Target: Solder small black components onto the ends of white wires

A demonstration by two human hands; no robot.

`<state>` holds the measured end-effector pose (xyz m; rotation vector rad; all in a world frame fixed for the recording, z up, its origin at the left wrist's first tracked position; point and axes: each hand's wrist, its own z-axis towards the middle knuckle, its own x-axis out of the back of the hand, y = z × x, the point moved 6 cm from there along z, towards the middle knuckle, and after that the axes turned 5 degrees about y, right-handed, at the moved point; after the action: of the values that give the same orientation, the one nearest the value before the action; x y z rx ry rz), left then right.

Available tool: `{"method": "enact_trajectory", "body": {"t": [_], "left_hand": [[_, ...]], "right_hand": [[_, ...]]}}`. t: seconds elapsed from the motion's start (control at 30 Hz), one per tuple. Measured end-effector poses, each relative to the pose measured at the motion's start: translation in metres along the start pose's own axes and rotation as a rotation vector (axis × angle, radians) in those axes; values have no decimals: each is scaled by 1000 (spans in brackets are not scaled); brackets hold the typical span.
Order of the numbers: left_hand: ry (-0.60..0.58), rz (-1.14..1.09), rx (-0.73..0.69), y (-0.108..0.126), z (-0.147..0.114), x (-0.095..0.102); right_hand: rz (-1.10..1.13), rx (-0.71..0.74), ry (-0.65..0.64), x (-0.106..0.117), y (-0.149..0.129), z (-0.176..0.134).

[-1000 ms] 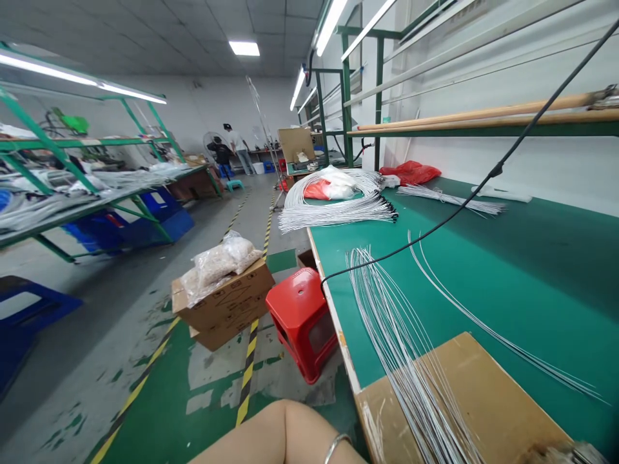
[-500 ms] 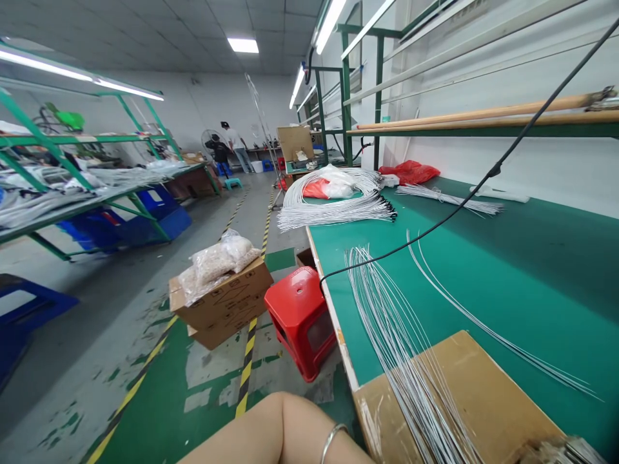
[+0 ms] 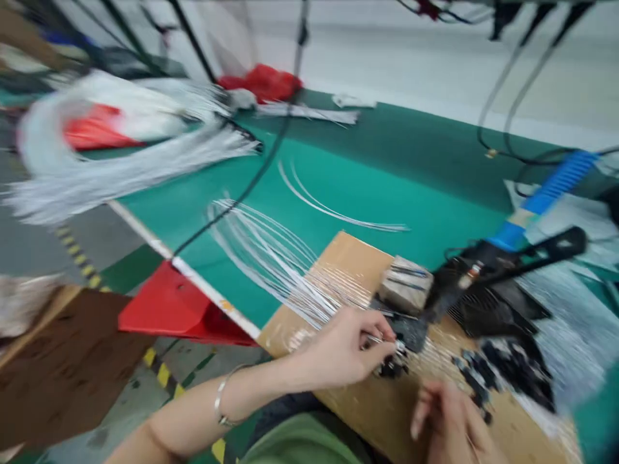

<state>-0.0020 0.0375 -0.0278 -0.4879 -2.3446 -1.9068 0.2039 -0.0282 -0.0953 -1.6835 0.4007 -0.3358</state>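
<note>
My left hand (image 3: 355,348), with a bangle on its wrist, is over the brown cardboard (image 3: 353,258). Its thumb and fingertips pinch what looks like a thin white wire, though blur hides the detail. Small black pieces (image 3: 393,366) lie under those fingertips. From the hand a loose bundle of white wires (image 3: 271,258) fans out across the cardboard and the green table. My right hand (image 3: 452,419) is low over the cardboard, fingers bent and smeared, near a pile of small black parts (image 3: 515,370). Whether it holds anything is unclear.
A tape-wrapped block (image 3: 405,283) sits beside a black fixture with a ribbed blue-handled tool (image 3: 556,193). Coiled white wires (image 3: 120,171) lie at the far left. A black cable (image 3: 261,171) hangs across the view. A red stool (image 3: 169,306) stands by the table edge.
My view has swung right and down from the room to the table. Both hands now show over the cardboard; before, only a bent arm with the bangle was visible.
</note>
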Motion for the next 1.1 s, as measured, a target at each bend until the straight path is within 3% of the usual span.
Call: {"method": "enact_trajectory", "body": {"t": [0.2,0.33,0.73,1.1], "left_hand": [[-49,-12,67,-2,2,-4],[-56,-9,71,-2,-1,-4],[-61,23,70,-5,-4,-6],[-105,-16,34,3,-7,-7]], "right_hand": [[136,-114,-72,-35,-20,-12],[245,-112,-165,-52,-28,-11],[309,-178,-186,-53,-29,-10],[339,-315,-316,-53,-21,-10]]}}
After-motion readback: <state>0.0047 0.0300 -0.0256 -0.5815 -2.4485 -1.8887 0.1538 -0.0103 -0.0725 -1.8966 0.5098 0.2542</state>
